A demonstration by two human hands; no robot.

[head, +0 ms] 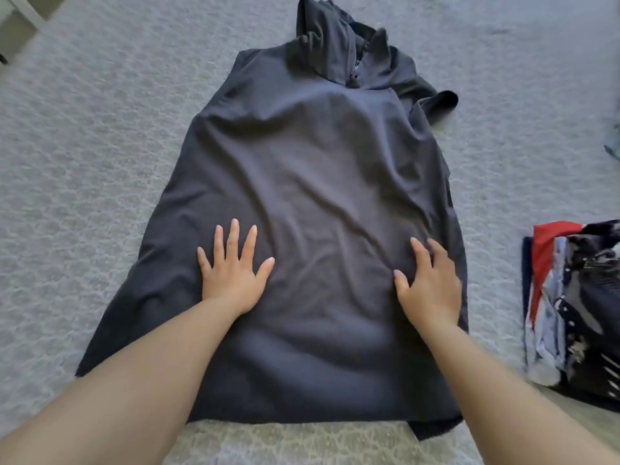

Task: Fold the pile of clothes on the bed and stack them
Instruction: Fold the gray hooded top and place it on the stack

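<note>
A dark grey zip-neck top point(302, 169) lies spread flat on the grey bed cover point(100, 146), collar and zip at the far end, hem toward me. One sleeve is bunched at the far right by the collar. My left hand point(233, 270) rests flat on the lower left of the fabric with fingers spread. My right hand point(429, 283) presses flat on the lower right, fingers straight. At the right edge sits a stack of folded clothes point(573, 310) in red, white, blue and black.
The grey textured bed cover extends on all sides of the top. A sliver of teal cloth point(612, 146) shows at the far right edge. A pale piece of furniture point(20, 18) appears at the top left corner.
</note>
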